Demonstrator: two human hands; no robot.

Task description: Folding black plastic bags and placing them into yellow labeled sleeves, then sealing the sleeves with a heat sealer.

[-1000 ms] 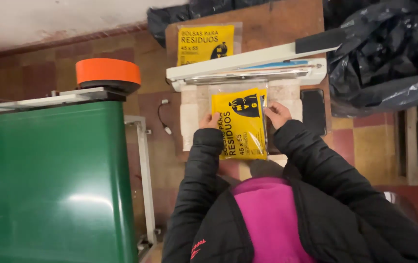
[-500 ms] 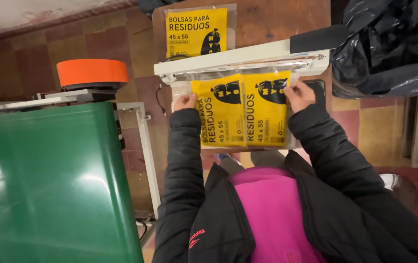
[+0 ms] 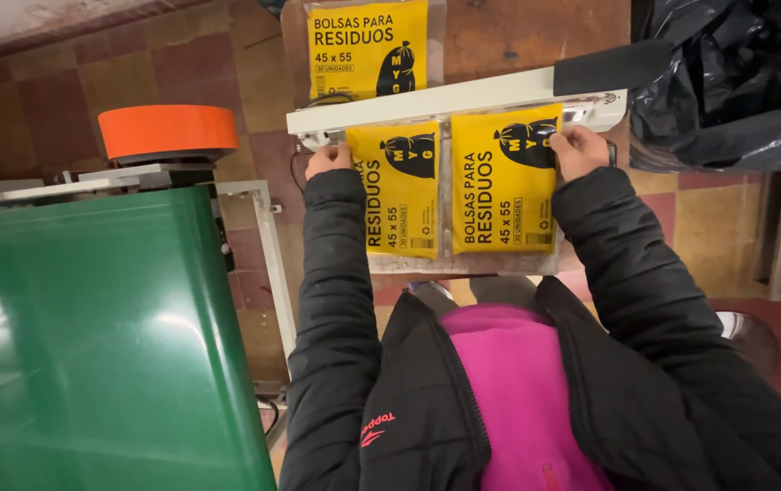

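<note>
Packs [image 3: 454, 186] slid further under sealer bar [image 3: 454, 95]; left hand [image 3: 329, 160], right hand [image 3: 578, 150] pinch outer top corners (green machine [image 3: 90, 336] crowds left).

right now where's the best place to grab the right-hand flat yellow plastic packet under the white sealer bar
Probably by the right-hand flat yellow plastic packet's free right edge or bottom corner, coming from the near side. Its top is tucked under the long white sealer bar, where the right hand already pinches the corner.

Packet tops [image 3: 500, 123] hidden under sealer bar [image 3: 445, 100]; green machine [image 3: 90, 345] cut off.
</note>
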